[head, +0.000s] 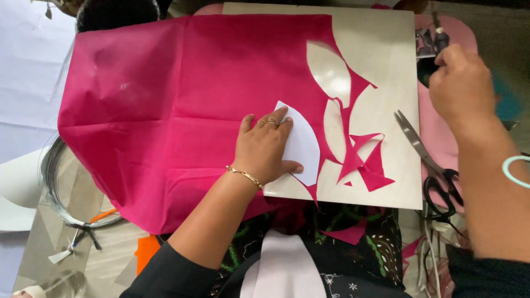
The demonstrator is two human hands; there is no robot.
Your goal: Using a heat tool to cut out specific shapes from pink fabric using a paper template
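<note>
A large sheet of pink fabric (165, 105) lies over a pale board (381, 60), with curved pieces cut out of its right side. My left hand (264, 146) lies flat on a white petal-shaped paper template (303, 143), pressing it onto the fabric's cut edge. My right hand (461, 83) is at the far right, beyond the board's edge, with its fingers closed around a small dark tool (440, 37). What kind of tool it is cannot be made out. Black-handled scissors (430, 163) lie shut on the board's right edge, between the two hands.
A coil of thin wire (55, 182) rests on the floor at the left, next to white sheets (27, 66). An orange scrap (146, 251) lies near my lap. Pink offcuts (367, 165) sit on the board. Cords and clutter (430, 259) fill the lower right.
</note>
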